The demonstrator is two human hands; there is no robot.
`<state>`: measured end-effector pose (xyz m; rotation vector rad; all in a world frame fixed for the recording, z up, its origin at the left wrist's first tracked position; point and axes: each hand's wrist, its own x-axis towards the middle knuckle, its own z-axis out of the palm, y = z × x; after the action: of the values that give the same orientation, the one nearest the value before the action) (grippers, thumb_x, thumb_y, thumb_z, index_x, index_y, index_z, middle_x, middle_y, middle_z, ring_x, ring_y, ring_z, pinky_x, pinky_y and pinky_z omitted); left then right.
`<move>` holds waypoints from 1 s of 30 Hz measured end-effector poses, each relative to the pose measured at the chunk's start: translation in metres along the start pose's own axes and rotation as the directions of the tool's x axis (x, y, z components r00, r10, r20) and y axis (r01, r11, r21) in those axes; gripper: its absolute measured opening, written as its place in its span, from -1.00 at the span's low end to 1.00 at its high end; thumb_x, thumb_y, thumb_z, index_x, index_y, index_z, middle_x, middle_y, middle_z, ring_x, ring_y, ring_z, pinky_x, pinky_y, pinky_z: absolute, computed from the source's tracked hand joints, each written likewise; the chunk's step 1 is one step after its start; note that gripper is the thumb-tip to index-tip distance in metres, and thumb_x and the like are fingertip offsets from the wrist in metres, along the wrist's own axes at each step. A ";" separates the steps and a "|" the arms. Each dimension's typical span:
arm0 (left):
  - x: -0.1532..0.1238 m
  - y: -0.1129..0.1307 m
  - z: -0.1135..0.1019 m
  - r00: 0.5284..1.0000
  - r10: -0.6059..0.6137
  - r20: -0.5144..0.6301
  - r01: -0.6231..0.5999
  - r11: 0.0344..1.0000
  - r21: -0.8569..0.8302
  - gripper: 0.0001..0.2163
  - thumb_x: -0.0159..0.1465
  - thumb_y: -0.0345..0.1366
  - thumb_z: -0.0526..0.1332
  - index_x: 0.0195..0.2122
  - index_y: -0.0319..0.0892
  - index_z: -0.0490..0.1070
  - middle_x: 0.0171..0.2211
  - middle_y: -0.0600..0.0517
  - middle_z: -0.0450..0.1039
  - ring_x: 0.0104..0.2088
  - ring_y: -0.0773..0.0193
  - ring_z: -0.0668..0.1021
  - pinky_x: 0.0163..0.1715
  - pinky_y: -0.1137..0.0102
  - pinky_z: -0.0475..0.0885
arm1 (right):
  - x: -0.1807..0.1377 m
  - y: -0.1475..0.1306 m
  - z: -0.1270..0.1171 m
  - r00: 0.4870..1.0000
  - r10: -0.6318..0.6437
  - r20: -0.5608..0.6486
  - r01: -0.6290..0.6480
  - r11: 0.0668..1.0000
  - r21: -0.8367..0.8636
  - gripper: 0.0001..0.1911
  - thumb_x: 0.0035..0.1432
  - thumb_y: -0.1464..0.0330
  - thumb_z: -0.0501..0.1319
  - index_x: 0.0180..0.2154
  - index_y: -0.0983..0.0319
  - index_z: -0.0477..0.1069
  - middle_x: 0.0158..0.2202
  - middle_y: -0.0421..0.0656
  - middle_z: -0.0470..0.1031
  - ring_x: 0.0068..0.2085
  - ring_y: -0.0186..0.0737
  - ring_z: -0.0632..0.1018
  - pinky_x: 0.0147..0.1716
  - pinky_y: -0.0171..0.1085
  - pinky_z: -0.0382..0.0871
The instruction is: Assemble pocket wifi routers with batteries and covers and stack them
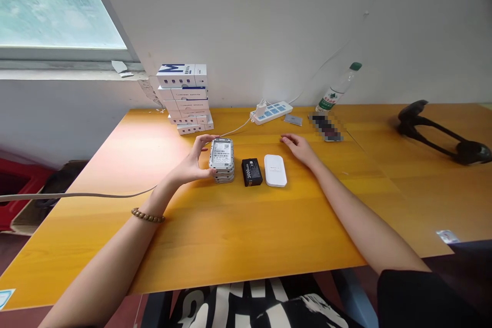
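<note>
A stack of grey-and-white pocket devices [222, 160] with a printed label and QR code on top stands on the yellow wooden table [238, 230]. My left hand [194, 160] grips the stack's left side, with fingers over the top unit. To its right lie a black 3000 mAh battery [251, 172] and a white rounded device [275, 170], side by side. My right hand [296, 147] rests on the table beyond the white device, fingers loose, touching nothing else.
Along the wall stand a pile of white boxes [185, 97], a white power strip with a plugged-in charger [271, 113], and a plastic bottle [337, 88]. A pixelated item [326, 127] lies nearby. A black curved object [442, 133] sits far right.
</note>
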<state>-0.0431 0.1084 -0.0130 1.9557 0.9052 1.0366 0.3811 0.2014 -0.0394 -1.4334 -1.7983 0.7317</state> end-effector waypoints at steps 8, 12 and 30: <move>-0.001 -0.002 0.002 0.999 -0.015 0.028 0.016 1.000 -0.014 -0.22 0.15 -0.10 0.48 0.27 0.15 0.03 0.45 -0.16 0.18 0.49 -0.27 0.20 0.37 -0.26 0.17 | -0.001 0.000 0.001 1.000 0.007 0.007 -0.007 1.000 -0.005 -0.57 0.37 0.03 0.24 0.00 0.21 0.59 0.06 0.07 0.70 0.10 0.12 0.66 0.21 0.10 0.48; -0.002 -0.001 0.001 0.998 -0.025 0.053 0.025 1.000 -0.010 -0.22 0.15 -0.11 0.47 0.28 0.15 0.01 0.46 -0.18 0.16 0.51 -0.27 0.17 0.38 -0.29 0.14 | -0.001 0.001 0.001 1.000 0.008 0.003 -0.008 1.000 -0.009 -0.59 0.36 0.03 0.24 -0.02 0.20 0.59 0.06 0.06 0.70 0.10 0.11 0.66 0.21 0.09 0.48; 0.001 -0.007 -0.003 0.996 -0.085 0.011 0.086 0.985 -0.149 -0.19 0.13 -0.15 0.45 0.33 0.12 0.05 0.50 -0.17 0.09 0.54 -0.26 0.10 0.44 -0.30 0.10 | 0.001 0.004 0.000 1.000 -0.027 0.005 0.027 0.995 -0.095 -0.58 0.41 0.04 0.15 -0.02 0.19 0.58 0.02 0.06 0.71 0.08 0.09 0.68 0.16 0.07 0.52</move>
<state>-0.0465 0.1139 -0.0177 1.7793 0.8757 1.0205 0.3827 0.2034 -0.0423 -1.4668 -1.8742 0.6426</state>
